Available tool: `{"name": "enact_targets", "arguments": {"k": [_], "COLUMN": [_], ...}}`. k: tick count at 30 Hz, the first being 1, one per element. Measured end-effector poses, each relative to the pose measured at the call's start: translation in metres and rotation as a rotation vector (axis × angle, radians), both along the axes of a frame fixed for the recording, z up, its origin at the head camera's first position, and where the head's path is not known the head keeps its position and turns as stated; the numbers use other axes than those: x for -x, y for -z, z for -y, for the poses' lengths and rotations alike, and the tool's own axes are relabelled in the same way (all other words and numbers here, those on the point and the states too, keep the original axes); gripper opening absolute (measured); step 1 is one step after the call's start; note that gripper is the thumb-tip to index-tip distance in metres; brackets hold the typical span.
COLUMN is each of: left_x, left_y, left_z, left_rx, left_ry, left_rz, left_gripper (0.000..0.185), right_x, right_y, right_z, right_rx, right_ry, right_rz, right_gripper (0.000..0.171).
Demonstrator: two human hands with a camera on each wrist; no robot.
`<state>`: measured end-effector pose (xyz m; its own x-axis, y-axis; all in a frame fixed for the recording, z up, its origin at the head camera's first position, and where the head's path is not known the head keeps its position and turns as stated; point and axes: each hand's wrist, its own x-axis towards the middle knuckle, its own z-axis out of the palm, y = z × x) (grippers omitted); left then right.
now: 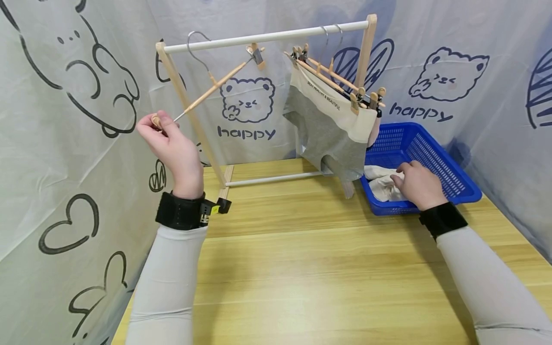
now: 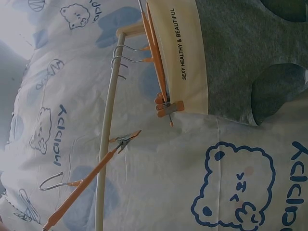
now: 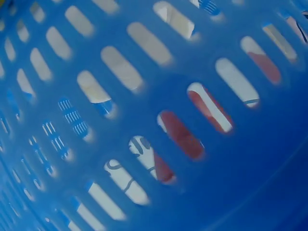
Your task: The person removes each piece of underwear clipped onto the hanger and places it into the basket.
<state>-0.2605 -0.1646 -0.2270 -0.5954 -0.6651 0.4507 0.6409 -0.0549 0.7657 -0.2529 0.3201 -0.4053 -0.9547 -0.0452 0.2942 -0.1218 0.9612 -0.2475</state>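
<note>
Pinching the lower end of a slim wooden clip hanger with a steel hook point(image 1: 214, 86), the left hand point(image 1: 170, 143) is raised at the left side of a small wooden drying rack with a white crossbar point(image 1: 267, 36). Its fingers curl round the hanger's tip, and the hanger slants up to the right, its far metal clip point(image 1: 257, 55) lying just under the bar; the left wrist view shows the same hanger point(image 2: 89, 185) crossing the bar at an angle.

Further right on the bar hang grey cotton shorts with a cream printed waistband point(image 1: 329, 122), clipped to two more wooden hangers point(image 1: 334, 76); the soft knit fabric hangs in folds down to the tabletop. Its waistband lettering reads clearly in the left wrist view point(image 2: 180, 45).

At the right, the right hand point(image 1: 416, 184) reaches into a blue perforated plastic basket point(image 1: 435, 158), fingers bent down upon a crumpled pale cloth point(image 1: 381, 184) lying inside; whether they actually grip it I cannot tell. The right wrist view shows only the basket's slotted wall point(image 3: 159, 96), close and blurred.

Everything stands on a light, glossy wood-grain table point(image 1: 319, 268), enclosed by white curtains printed with cartoon bears and the word "happy" point(image 1: 247, 112).
</note>
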Motion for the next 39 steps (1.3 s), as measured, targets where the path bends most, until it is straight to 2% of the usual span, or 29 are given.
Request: {"name": "enact_targets", "arguments": {"k": [12,20,26,39], "left_x": [0.003,0.006,0.009,0.016], "left_y": [-0.004,-0.007,-0.008,-0.006], "left_z": [0.006,0.014,0.018,0.027], "left_rx": [0.009,-0.024,-0.042,-0.074], "left_ry": [-0.006,-0.033,-0.040,-0.067], "left_rz": [-0.010,0.004,-0.016,-0.002], "left_gripper": [0.012,0.009,0.010,0.014], "right_x": [0.002,-0.003,-0.007,-0.020], "right_y": [-0.002,-0.009,-0.012,-0.020], "right_z": [0.014,0.027,0.034,0.052], "right_rx": [0.082,0.153,0.187,0.195], "right_ry": [0.000,0.005,0.010,-0.006], "right_rz": [-0.265,-0.313,-0.352,-0.398], "right_gripper": [0.020,0.020,0.021,0.019]}}
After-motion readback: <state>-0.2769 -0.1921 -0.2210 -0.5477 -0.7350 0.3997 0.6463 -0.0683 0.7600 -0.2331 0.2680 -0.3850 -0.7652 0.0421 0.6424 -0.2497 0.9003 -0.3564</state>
